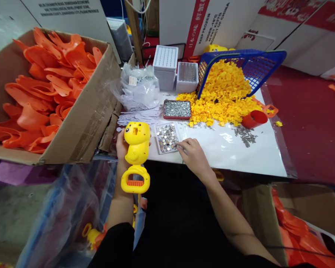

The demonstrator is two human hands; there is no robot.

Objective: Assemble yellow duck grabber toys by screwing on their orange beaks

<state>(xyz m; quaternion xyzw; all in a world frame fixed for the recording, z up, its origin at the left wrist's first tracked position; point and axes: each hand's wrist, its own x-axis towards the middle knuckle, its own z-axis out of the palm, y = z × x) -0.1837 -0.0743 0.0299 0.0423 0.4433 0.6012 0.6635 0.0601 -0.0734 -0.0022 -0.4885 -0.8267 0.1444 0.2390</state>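
My left hand (122, 145) is wrapped round a yellow plastic duck toy (137, 150), whose ring-shaped handle with an orange trigger hangs toward me. A square opening shows in the toy's upper part. At the right edge of a white tray (158, 145) holding button cells (167, 137), my right hand (191, 153) has its thumb and fingers pinched together. What lies between those fingertips, if anything, is too small to make out. Just behind the tray stands a red tin of small screws (176, 109).
Yellow plastic pieces (226, 108) spill from a tipped blue basket (209, 70). A red cup (254, 119) lies beside scattered metal bits (245, 136). A carton (80, 123) of orange parts stands left. White stacked trays (165, 67) and a plastic bag (139, 87) are behind.
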